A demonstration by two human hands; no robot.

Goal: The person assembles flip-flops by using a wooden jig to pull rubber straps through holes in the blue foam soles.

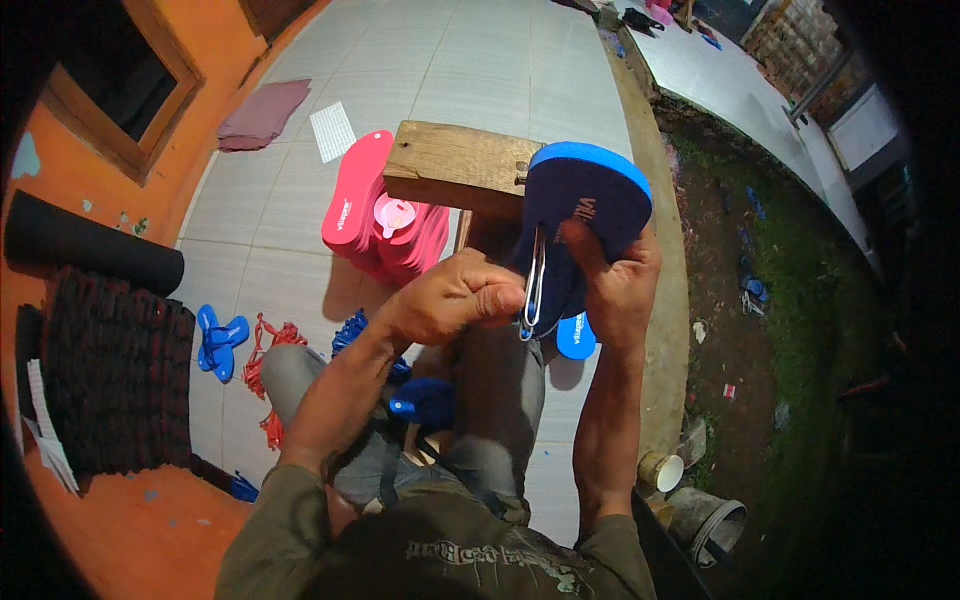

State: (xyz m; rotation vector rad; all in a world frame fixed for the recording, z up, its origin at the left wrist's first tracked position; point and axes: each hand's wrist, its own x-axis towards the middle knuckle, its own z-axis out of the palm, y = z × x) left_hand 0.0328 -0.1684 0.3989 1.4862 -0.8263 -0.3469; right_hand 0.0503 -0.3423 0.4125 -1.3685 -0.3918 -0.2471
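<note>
A sandal sole (560, 185), dark navy on its face with a bright blue edge, is tilted up before me at the end of a wooden beam (450, 160). My right hand (620, 285) grips its right side, the thumb pressed on the navy face. My left hand (465, 298) is closed at the sole's left edge, fingers around a slim, shiny looped metal tool (536, 275) that lies along the sole. Whether the tool's upper end passes into the sole I cannot tell. Below the sole, a blue sole (576, 337) shows on the floor.
Pink soles (360, 190) are stacked left of the beam. Red straps (272, 350), blue straps (350, 332) and blue flip-flops (220, 342) lie on the tiles. A black roll (95, 245) rests by the orange wall. Buckets (705, 525) stand beyond the floor's right edge.
</note>
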